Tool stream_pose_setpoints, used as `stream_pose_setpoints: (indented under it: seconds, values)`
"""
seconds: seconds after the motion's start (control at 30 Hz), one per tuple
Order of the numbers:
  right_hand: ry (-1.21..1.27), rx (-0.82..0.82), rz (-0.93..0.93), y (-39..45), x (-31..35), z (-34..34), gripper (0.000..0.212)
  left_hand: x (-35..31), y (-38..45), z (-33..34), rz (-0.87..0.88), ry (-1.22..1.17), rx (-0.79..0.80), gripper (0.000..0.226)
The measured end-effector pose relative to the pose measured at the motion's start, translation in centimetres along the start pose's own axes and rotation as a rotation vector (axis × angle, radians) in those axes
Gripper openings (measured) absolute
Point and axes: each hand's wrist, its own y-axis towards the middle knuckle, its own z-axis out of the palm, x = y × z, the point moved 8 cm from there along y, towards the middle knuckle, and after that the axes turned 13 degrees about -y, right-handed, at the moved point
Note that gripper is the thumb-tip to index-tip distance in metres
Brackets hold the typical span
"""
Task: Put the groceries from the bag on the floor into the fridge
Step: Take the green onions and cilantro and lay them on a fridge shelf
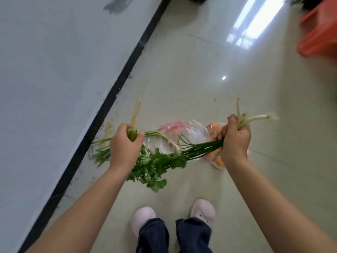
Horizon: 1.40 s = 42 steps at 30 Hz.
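The right hand (235, 141) has its fingers wrapped round the pale root ends of a bunch of spring onions (202, 146), and the left hand (125, 143) grips green stems above the coriander (153, 167). Below them a clear plastic bag (182, 134) lies on the floor (218, 88), with an orange bag (321, 33) well apart at the upper right.

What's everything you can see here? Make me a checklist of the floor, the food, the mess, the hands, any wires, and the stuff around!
Surface: glossy pale tiled floor, grime along its left edge.
Job's things: cilantro bunch and green onions held up; clear plastic bag on the floor, something orange inside.
Clutter: orange bag, blurred, top right.
Grippers: left hand grips green stems; right hand grips the onion stalks.
Cables: nothing seen.
Surroundings: grey wall with black baseboard; pink shoes below.
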Motion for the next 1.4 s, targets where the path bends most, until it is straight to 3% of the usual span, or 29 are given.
stream_pose_setpoints:
  seconds: [0.13, 0.23, 0.4, 0.53, 0.67, 0.8, 0.9, 1.1, 1.4]
  values:
    - [-0.015, -0.015, -0.006, -3.8, 10.7, -7.8, 0.027, -13.5, -4.5, -0.9, 0.001, 0.141, 0.095, 0.025]
    - [-0.020, -0.122, -0.023, -6.5, 18.7, -15.9, 0.030, -23.1, -8.3, 0.0, 0.079, 0.214, 0.193, 0.032]
    - [0.192, -0.210, -0.018, -10.1, 27.5, -29.6, 0.028, -35.6, -16.7, 6.5, 0.193, 0.233, 0.506, 0.023]
    - [-0.027, -0.288, -0.102, -11.7, 32.5, -41.2, 0.035, -44.4, -25.9, 14.8, 0.326, 0.295, 0.756, 0.033]
    - [-0.300, -0.382, -0.160, -12.5, 35.9, -54.4, 0.029, -52.1, -35.8, 23.4, 0.563, 0.313, 0.957, 0.022]
    - [-0.394, -0.416, -0.188, -11.4, 37.7, -68.6, 0.026, -59.5, -44.7, 32.7, 0.773, 0.306, 0.951, 0.012]
    - [-0.452, -0.437, -0.174, -10.1, 39.5, -79.2, 0.024, -64.7, -51.9, 40.2, 0.874, 0.309, 0.964, 0.017]
    - [-0.257, -0.560, -0.280, -6.3, 46.6, -97.0, 0.026, -75.8, -64.2, 52.8, 1.066, 0.201, 0.867, 0.022]
    - [-0.368, -0.628, -0.491, 5.7, 60.9, -110.7, 0.014, -91.5, -67.4, 68.3, 1.163, 0.032, 0.697, 0.021]
